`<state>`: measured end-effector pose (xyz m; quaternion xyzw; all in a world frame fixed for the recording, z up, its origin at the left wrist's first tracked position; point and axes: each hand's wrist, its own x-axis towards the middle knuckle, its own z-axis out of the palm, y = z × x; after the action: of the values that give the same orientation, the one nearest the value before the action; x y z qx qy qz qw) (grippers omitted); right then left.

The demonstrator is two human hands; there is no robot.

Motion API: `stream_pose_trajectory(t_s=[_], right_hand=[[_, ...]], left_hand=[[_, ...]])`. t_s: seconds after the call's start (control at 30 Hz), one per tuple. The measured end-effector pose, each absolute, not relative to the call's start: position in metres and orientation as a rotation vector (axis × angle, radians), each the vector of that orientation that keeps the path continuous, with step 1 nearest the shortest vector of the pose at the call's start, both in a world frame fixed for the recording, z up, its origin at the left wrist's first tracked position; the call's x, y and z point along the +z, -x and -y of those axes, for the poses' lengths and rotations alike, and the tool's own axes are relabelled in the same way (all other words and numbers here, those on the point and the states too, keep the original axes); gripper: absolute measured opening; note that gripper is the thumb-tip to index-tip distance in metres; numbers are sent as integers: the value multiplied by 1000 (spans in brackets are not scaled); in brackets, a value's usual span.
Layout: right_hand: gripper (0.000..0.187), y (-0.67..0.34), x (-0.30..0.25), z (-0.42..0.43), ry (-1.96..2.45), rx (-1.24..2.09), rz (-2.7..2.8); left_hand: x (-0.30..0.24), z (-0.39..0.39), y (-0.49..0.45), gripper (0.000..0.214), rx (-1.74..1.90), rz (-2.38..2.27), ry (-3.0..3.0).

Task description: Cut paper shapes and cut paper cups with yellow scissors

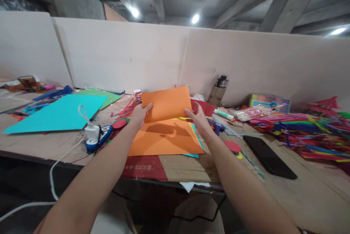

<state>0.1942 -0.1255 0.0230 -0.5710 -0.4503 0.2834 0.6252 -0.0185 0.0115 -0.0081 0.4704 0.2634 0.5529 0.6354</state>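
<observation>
An orange paper sheet (166, 104) lies in front of me with its far half lifted up and bent toward me. My left hand (140, 114) pinches the left edge of the raised half. My right hand (197, 117) grips its right edge. The lower half of the sheet rests flat on the cardboard-covered table (180, 168), over a blue sheet whose corner shows at the lower right.
A large cyan sheet (58, 113) and a green sheet (105, 95) lie to the left, near a white charger (91, 131) with its cable. A black phone (269, 156), a red paper disc (232, 146), a water bottle (218, 90) and a heap of coloured strips (300, 133) lie to the right.
</observation>
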Motion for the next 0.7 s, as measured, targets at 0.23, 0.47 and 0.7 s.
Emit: stream_pose_trajectory(t_s=[0.23, 0.47, 0.7], right_hand=[[45, -193, 22, 127, 1251, 807, 889], [27, -195, 17, 123, 1248, 767, 917], [25, -202, 9, 117, 1175, 626, 905]], left_hand=[[-4, -7, 18, 35, 1185, -506, -999], [2, -1, 19, 28, 1136, -465, -971], [1, 11, 21, 52, 959, -533, -1102]])
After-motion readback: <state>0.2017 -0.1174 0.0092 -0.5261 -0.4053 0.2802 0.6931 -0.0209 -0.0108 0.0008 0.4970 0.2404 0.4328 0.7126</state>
